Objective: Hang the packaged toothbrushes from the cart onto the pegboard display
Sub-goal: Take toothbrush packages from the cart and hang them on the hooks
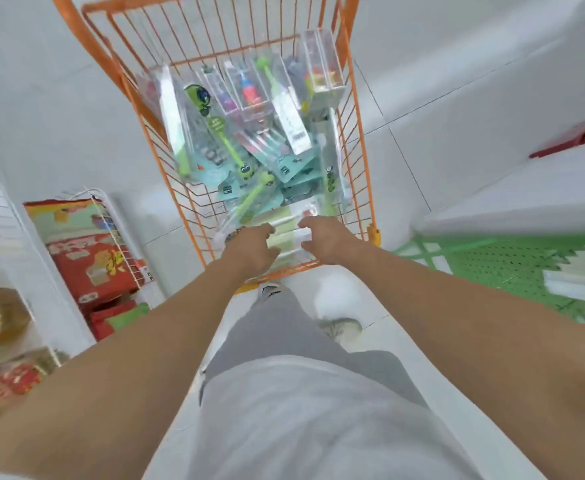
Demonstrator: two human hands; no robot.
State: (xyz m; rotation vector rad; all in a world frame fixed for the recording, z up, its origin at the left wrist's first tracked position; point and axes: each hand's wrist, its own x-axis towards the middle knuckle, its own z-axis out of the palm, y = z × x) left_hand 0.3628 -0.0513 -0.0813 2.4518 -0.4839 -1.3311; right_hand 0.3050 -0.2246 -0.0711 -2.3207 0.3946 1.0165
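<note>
An orange wire cart (pixel 357 140) stands in front of me, filled with several packaged toothbrushes (pixel 235 140) in clear and teal packs, some with green handles. Both my hands reach down into the cart's near end. My left hand (pixel 253 245) and my right hand (pixel 322 239) sit on either side of a clear pack with a pale green card (pixel 289 237). Their fingers curl toward its edges, but blur hides whether they grip it. The green pegboard (pixel 502 268) lies at the right, with white packs on it.
A white wire shelf (pixel 118 237) at the left holds red and green bags. Bottles and jars fill the shelves at the far left. A white shelf edge (pixel 512 216) runs along the right. My legs and shoes stand on white floor tiles behind the cart.
</note>
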